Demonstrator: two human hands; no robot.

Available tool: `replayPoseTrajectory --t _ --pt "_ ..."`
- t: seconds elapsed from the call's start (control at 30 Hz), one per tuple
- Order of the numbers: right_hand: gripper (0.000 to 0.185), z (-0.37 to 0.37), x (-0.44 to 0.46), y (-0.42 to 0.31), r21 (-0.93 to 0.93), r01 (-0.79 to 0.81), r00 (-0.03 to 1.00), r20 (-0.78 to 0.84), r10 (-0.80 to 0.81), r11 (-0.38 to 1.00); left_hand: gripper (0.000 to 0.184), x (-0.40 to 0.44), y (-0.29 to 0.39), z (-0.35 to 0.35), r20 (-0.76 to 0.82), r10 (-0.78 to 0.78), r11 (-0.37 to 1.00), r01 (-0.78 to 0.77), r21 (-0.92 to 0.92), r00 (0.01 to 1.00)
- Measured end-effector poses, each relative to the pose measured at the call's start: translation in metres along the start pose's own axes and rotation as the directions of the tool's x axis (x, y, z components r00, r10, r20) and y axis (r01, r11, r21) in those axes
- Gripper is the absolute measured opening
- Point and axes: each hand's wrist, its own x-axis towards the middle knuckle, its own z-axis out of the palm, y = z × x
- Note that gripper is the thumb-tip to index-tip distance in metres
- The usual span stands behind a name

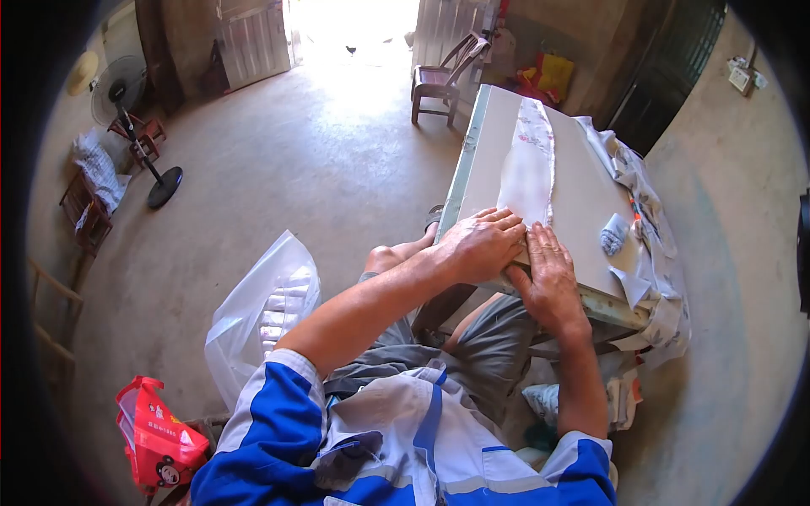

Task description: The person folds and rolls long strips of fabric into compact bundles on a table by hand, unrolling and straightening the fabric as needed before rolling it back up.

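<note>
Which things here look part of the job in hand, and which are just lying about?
Likely part of the job:
long, thin white printed strip, with the left hand and right hand at its near end
pale-topped, green-edged table

Probably just lying about:
black round-based pedestal fan
brown wooden chair beside the doorway
red printed bag

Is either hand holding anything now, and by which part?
The left hand and right hand are at the near end of the white strip; whether they grip it or only press it cannot be told.
</note>
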Motion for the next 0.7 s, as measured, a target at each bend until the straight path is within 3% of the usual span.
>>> replayPoseTrajectory --t 0.13,0.23,0.37,0.7 --pt "0.07 0.002 0.0 -0.001 -0.006 0.016 0.999 -0.035 -0.016 1.0 0.044 -0.002 0.002 -0.006 0.13 0.078 0.982 -0.099 0.161 0.988" --pt "0.061 -0.006 -0.007 -0.005 0.013 0.044 0.998 -0.049 -0.044 0.999 0.039 -0.013 0.003 0.003 -0.033 0.002 1.0 -0.002 -0.016 0.999" --pt "0.045 -0.014 -0.013 -0.013 0.017 0.067 0.991 -0.119 -0.064 0.998 0.032 -0.022 0.0 0.013 -0.232 0.048 0.997 -0.061 -0.05 0.972" --pt "0.029 -0.009 -0.011 -0.011 -0.006 0.116 0.957 -0.267 -0.113 0.993 0.027 -0.023 0.002 0.012 -0.291 0.064 0.995 -0.085 -0.058 0.955"
